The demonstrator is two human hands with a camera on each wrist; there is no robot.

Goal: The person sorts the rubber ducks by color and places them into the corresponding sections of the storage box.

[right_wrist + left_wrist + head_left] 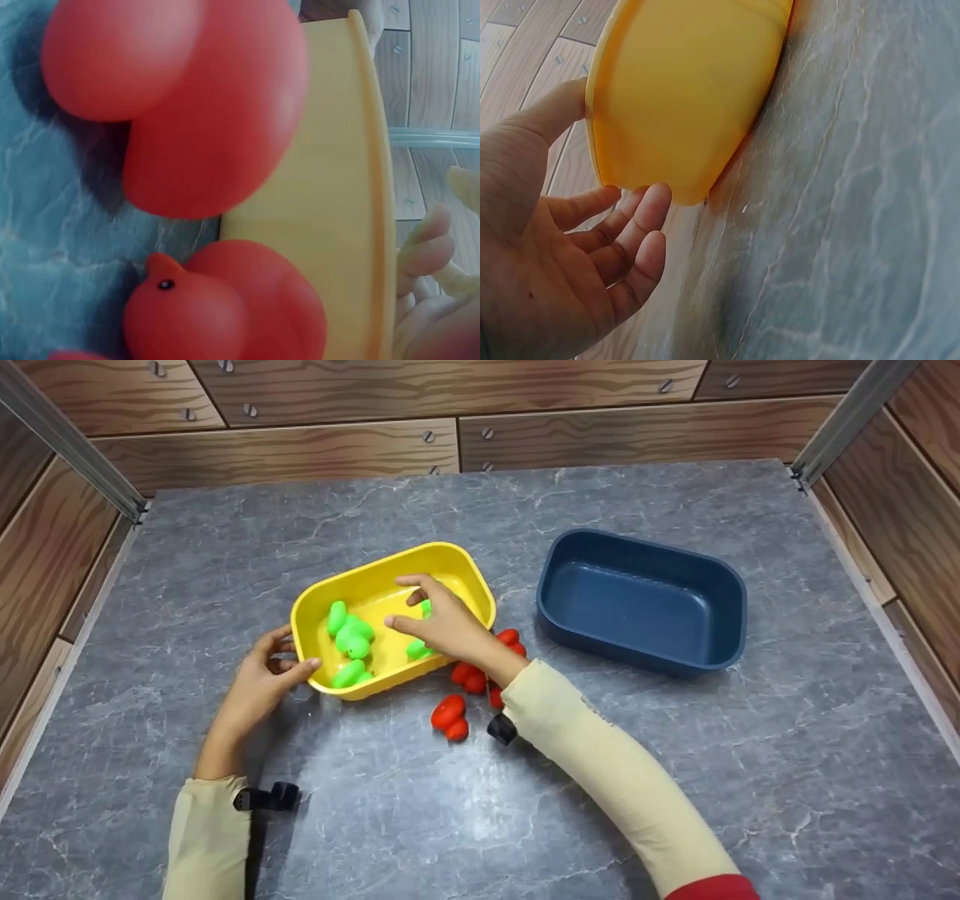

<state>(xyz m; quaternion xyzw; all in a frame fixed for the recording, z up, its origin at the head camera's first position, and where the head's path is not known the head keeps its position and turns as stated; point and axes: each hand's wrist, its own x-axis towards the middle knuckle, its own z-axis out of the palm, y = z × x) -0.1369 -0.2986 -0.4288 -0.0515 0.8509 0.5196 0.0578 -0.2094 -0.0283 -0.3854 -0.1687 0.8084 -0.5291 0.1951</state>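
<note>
My left hand point(255, 682) holds the left end of a yellow plastic bin point(390, 681), its thumb hooked over the rim and its fingers against the outer wall. The left wrist view has the same hand point(577, 247) at the bin's end point(682, 97). Over the bin's right half is my right hand point(446, 622), thumb and fingers apart with nothing between them. Green rubber ducks point(352, 637) lie inside the bin, some partly hidden under the right hand. Several red rubber ducks point(450, 718) sit on the table beside its near right side; one shows its beak and eye point(184, 319) in the right wrist view.
A dark blue bin point(641, 611) with nothing in it stands to the right of the yellow one. Both are on a grey marbled table point(375, 825). Wood-patterned panels point(337, 457) enclose the back and sides, with metal posts point(855, 416) at the rear corners.
</note>
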